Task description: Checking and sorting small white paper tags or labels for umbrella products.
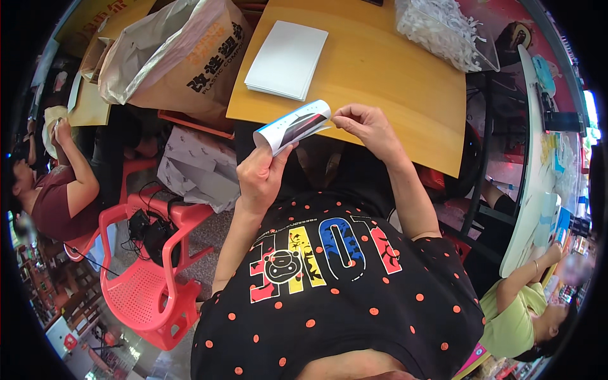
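Note:
My left hand (263, 175) grips a curled printed sheet (296, 123) by its lower left end, thumb and fingers pressed together on it. White with a blue edge and a dark picture, the sheet bends over into a loose roll above the table's near edge. Close to its right end is my right hand (367, 128), with thumb and forefinger pinched; whether anything small is between them cannot be made out. A neat stack of white sheets (287, 60) lies on the wooden table (386, 95) just beyond the curled sheet.
A large open sack (177, 60) stands left of the table. A clear bin of white strips (437, 31) sits at the far right corner. A red plastic chair (142, 294) holds a black bag. People work at left (63, 196) and right (519, 313).

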Motion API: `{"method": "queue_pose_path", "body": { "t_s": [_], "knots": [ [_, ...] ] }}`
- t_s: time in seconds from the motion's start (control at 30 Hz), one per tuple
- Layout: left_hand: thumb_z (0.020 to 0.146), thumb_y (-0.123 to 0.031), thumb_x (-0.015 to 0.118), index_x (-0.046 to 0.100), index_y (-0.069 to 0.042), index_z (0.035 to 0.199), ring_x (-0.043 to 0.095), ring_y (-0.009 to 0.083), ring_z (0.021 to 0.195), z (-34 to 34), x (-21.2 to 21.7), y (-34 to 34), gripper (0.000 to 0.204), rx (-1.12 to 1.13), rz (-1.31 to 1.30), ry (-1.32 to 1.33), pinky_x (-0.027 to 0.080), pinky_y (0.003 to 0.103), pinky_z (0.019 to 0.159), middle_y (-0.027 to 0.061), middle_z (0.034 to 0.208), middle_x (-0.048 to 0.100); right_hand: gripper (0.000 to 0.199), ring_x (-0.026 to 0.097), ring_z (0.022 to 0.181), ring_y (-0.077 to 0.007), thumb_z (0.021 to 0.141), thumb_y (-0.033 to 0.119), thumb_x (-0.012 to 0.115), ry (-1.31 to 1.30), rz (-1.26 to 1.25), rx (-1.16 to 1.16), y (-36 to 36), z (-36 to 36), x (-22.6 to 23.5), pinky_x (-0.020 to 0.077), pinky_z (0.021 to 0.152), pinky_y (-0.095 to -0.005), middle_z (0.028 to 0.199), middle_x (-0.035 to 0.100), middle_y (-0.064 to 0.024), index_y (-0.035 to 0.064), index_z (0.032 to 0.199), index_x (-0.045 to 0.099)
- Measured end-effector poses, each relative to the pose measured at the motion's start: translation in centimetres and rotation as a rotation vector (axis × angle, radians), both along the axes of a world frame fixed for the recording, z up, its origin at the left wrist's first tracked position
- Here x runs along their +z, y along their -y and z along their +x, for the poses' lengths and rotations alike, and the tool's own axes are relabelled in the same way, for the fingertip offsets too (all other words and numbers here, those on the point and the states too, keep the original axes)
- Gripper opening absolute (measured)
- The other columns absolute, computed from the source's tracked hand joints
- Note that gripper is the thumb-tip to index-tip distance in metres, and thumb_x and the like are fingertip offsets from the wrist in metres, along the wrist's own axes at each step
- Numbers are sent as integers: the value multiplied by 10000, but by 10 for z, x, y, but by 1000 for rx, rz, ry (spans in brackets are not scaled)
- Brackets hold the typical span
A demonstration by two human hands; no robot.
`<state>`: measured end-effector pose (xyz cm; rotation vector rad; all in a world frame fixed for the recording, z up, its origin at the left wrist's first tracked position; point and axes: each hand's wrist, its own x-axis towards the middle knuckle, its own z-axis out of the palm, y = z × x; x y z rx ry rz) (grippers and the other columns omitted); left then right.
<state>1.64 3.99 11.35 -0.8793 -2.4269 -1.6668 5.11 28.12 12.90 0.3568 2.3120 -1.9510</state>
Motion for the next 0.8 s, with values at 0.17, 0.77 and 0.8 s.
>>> {"method": "queue_pose_path", "body": {
  "t_s": [0.17, 0.77, 0.8],
  "knots": [
    [798, -37, 721, 622, 33, 798, 618, 286, 572, -5, -1, -5, 120, 30, 8, -183, 478, 329, 516, 168, 697, 629, 186, 523, 691, -32, 871, 163, 683, -8, -38, 120, -2, 0, -4, 417, 606, -190, 797, 630, 16, -13, 934, 674],
    [795, -18, 706, 662, 35, 959, 659, 272, 661, -5, 8, 3, 177, -70, -144, -300, 506, 319, 581, 140, 766, 669, 219, 450, 712, -30, 919, 202, 596, 110, -123, 192, 6, 2, -20, 387, 642, -207, 782, 543, 58, -12, 887, 627],
    [788, -23, 715, 662, 36, 949, 649, 280, 640, -5, 9, 2, 180, -70, -146, -321, 500, 327, 566, 142, 744, 657, 204, 449, 710, -30, 917, 189, 592, 113, -110, 188, 5, 3, -20, 385, 639, -205, 775, 536, 61, -10, 878, 621]
  ]
}}
